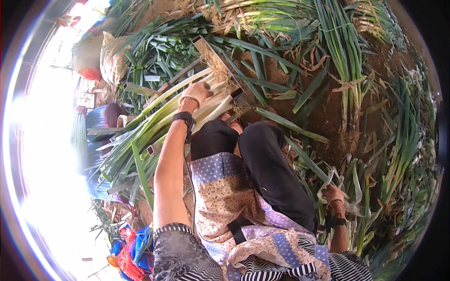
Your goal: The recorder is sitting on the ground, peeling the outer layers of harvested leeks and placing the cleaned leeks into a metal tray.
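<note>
A bundle of large scallions (154, 119) lies across a metal frame (199, 44) in front of my knees, white stalks and tangled roots (219, 70) at the far right end, green leaves toward the left. My left hand (198, 92), with a wrap round its palm, is closed over the white stalks. Low on the right, my right hand (333, 194) is closed on pale, limp scallion skins (328, 183) that hang around its fingers. Its fingertips are partly hidden by these strips.
Loose scallions with roots (349, 93) and leaf scraps (293, 126) cover the soil ahead and to the right. More scallions are heaped at the back (159, 54). Blue bundles (101, 122), a pale sack (112, 58) and red and blue plastic ties (129, 248) are on the left.
</note>
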The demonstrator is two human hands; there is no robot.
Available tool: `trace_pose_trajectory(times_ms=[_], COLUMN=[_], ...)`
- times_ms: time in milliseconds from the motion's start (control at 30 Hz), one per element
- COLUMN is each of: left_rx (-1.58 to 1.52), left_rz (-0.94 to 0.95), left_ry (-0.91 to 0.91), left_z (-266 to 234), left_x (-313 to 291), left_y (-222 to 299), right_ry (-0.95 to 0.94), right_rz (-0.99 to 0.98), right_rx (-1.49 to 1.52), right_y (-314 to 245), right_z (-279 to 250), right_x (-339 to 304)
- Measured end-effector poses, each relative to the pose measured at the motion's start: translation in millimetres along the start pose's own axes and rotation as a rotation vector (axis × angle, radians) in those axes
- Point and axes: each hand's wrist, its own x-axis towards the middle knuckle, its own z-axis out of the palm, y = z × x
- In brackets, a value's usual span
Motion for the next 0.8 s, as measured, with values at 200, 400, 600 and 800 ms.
trace_pose_trajectory(times_ms=[200,400,600,800], left_rx=[-0.583,-1.568,-2.125,-1.852], left_rz=[0.776,0.489,0.448,0.158], left_ry=[0.110,-0.389,-0.613,-0.370], left_z=[-45.8,-77.9,-10.6,19.8], left_x=[8.8,-73.1,-86.4,-73.9], left_y=[32.7,219.5,303.9,288.1], right_ry=[0.418,0.579,0.406,-0.021], right_rz=[-0.247,-0.375,-0.390,-0.319], right_rx=[0.079,0.045,-0.158,-0.271], right_y=[-31.3,-86.0,-110.4,-31.5], right_z=[-26.3,-68.3,-62.8,21.5], right_x=[50.3,119.0,136.4,95.4])
